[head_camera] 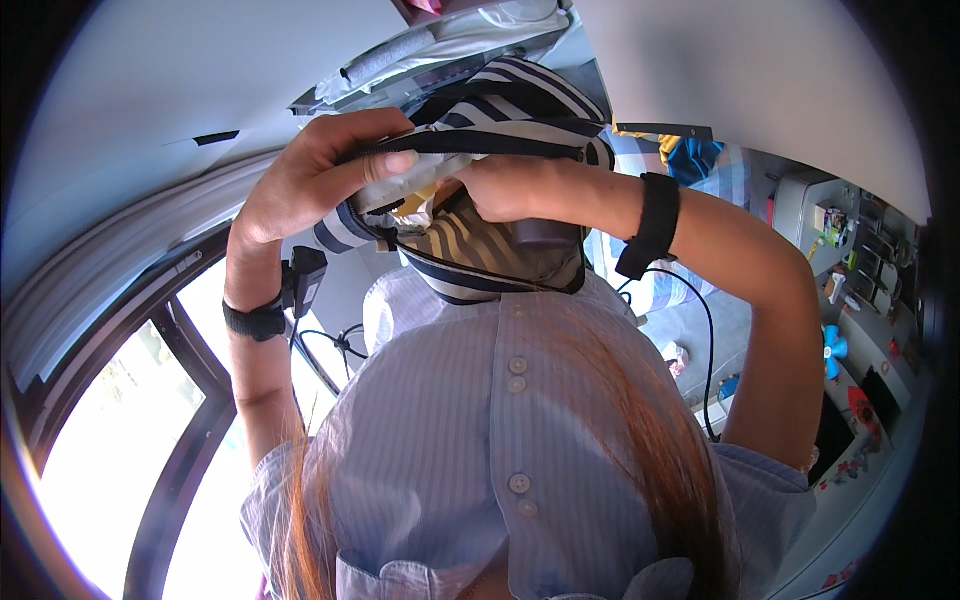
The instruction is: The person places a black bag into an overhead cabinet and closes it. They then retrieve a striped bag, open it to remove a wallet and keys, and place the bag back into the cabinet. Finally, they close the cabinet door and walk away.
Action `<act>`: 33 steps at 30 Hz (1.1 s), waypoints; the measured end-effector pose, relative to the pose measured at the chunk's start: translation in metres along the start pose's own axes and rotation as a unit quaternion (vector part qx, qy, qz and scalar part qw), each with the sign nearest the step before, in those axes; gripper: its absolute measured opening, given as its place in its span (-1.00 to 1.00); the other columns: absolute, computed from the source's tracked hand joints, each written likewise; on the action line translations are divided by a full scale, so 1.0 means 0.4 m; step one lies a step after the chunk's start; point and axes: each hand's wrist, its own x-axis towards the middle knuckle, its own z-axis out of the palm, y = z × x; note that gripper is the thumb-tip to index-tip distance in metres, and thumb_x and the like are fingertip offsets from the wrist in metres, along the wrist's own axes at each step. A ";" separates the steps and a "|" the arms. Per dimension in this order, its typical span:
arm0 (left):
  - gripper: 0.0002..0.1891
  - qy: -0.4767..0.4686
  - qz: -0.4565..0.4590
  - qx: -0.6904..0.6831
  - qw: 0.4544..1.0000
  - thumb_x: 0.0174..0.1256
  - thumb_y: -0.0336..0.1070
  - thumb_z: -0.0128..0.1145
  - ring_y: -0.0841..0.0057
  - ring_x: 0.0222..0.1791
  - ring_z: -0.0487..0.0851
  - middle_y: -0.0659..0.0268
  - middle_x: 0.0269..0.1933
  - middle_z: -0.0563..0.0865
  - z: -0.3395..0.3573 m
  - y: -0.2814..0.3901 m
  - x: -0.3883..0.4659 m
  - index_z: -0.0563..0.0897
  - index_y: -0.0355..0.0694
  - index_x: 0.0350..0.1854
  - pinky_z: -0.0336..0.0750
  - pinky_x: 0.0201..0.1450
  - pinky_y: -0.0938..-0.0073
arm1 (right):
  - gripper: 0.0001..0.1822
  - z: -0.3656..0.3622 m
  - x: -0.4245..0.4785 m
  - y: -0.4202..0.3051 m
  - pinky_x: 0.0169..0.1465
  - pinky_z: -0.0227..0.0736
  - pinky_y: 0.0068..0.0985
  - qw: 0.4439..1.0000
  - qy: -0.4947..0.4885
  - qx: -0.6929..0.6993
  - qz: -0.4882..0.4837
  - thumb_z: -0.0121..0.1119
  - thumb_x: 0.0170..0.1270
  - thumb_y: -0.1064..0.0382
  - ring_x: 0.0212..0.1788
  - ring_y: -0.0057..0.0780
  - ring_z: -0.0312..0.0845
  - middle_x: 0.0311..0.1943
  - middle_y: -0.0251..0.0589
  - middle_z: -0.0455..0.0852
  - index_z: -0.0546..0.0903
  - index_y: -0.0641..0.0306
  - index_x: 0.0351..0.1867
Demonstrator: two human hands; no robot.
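Observation:
A navy-and-white striped fabric bag point(525, 112) is held up before my chest, its zipped mouth open towards me. My left hand point(330, 169) grips the upper edge of the mouth at its left end, thumb on the inner side over a pale, translucent surface point(405, 180). My right hand point(499, 187) reaches into the opening from the right; its fingertips are hidden inside. Beside them lie a crumpled white piece point(420, 214) and something yellowish. A dark, smooth object point(546, 232) sits under my right wrist. The striped lining point(457, 244) shows below.
A dark-framed window point(184, 360) with a pale curtain point(135, 232) stands on the left. White panels rise at the upper left and upper right. Black cables point(709, 337) hang near both forearms. On the right are a plaid bedcover point(667, 277) and cluttered furniture point(817, 217).

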 end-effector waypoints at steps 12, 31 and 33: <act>-0.67 -0.016 0.014 -0.056 0.998 0.19 -0.20 0.19 0.60 -0.31 0.52 0.27 -0.31 0.59 -0.004 -0.010 -0.007 0.57 -0.37 -0.14 0.42 -0.19 0.61 | -0.51 -0.022 -0.009 -0.002 0.11 0.32 -0.38 0.992 -0.040 0.117 0.027 0.00 -0.10 0.55 0.04 -0.14 0.45 -0.08 0.01 0.57 0.48 0.25 0.00; -0.66 0.082 0.059 -0.053 0.993 0.22 -0.14 0.16 0.63 -0.36 0.43 0.33 -0.39 0.56 -0.008 -0.033 0.004 0.58 -0.36 -0.16 0.35 -0.22 0.64 | -0.69 -0.094 -0.156 -0.079 -0.02 0.43 -0.38 0.986 0.104 -0.132 -0.018 0.10 0.10 0.41 -0.08 -0.12 0.49 -0.10 0.01 0.51 0.45 0.36 -0.07; -0.65 0.091 0.055 -0.063 0.992 0.22 -0.13 0.16 0.64 -0.36 0.43 0.34 -0.39 0.56 -0.002 -0.033 0.008 0.57 -0.35 -0.15 0.34 -0.22 0.65 | -0.73 -0.089 -0.135 -0.078 -0.04 0.43 -0.38 0.980 0.110 -0.161 -0.032 0.09 0.11 0.39 -0.07 -0.14 0.49 -0.12 0.01 0.51 0.46 0.40 -0.13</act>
